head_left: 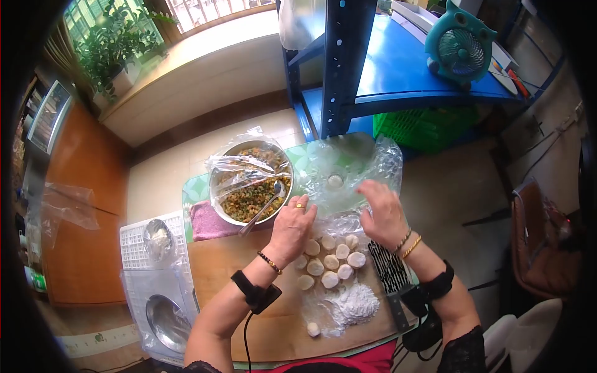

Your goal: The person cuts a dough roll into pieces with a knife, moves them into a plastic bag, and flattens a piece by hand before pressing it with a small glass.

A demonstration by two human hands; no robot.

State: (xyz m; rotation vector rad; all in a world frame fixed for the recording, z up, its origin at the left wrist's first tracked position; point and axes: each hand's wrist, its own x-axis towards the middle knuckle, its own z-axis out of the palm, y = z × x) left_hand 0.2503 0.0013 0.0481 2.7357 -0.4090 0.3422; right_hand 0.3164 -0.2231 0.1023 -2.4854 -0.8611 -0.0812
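Note:
A clear plastic sheet (379,163) lies crumpled over the far end of the green patterned table, with one small round dough piece (335,181) on it. At the sheet's near left edge is my left hand (292,229), its fingers closed on the film. To the right of the dough piece, my right hand (384,216) hovers with thumb and fingers apart. Several flour-dusted dough pieces (330,280) sit on the wooden board (249,280) just below my hands. Beside my left hand stands a bowl of chopped filling (249,198), partly covered by film, with a spoon (266,209) in it.
A flour heap (354,304) and a single dough piece (313,329) are near the board's front. A cleaver (395,309) lies along the right edge. A pink towel (211,221) borders the bowl; a white rack (134,239) is at left. A blue shelf (398,68) rises behind.

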